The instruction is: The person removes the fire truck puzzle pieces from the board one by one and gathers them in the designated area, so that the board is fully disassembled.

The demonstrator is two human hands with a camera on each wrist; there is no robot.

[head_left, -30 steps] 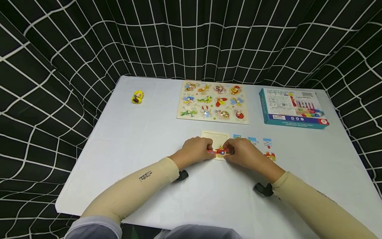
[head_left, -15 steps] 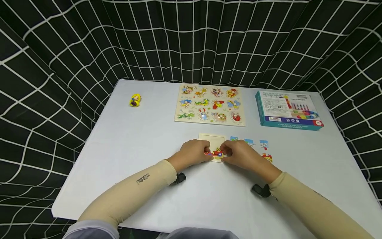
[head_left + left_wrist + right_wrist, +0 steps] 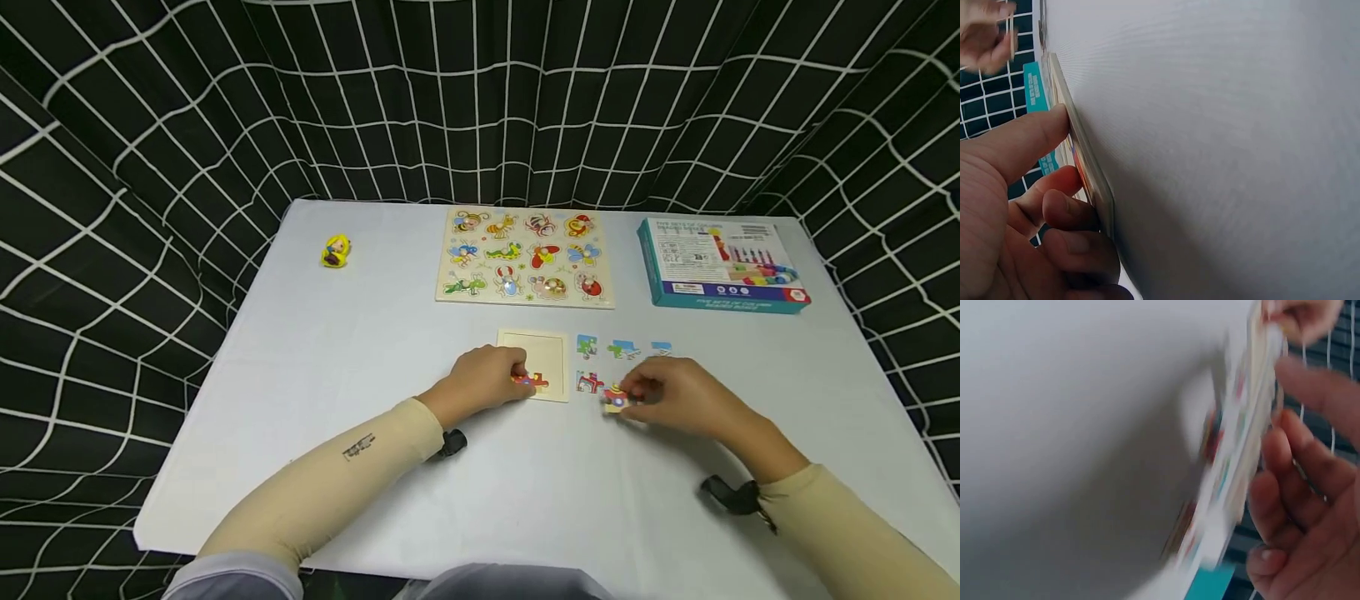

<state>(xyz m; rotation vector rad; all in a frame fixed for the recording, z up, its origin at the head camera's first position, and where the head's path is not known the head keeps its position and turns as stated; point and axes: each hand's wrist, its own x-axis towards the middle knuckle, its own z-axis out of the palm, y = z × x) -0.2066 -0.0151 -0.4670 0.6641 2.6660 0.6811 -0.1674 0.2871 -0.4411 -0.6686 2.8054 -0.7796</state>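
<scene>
My left hand [image 3: 486, 379] grips the lower left corner of a square wooden puzzle tray [image 3: 551, 343]. In the left wrist view the thumb lies along the edge of the tray [image 3: 1099, 172] and the other fingers curl at its corner. A red puzzle piece [image 3: 537, 381] lies inside the tray, partly covered by the left fingers. My right hand [image 3: 678, 396] pinches another puzzle piece [image 3: 617, 400], red and yellow with a blue wheel, just right of the tray. The right wrist view is blurred.
Loose puzzle pieces lie right of the tray, among them a red one [image 3: 589, 382] and a blue-green one [image 3: 587, 347]. Farther back are an insect peg board [image 3: 525, 258] and a teal box [image 3: 723, 265]. A small yellow figure [image 3: 336, 251] stands at the back left.
My right hand has moved right, out of the tray, carrying the red and yellow puzzle piece. The left hand stays at the tray's corner. More loose pieces are now uncovered.
</scene>
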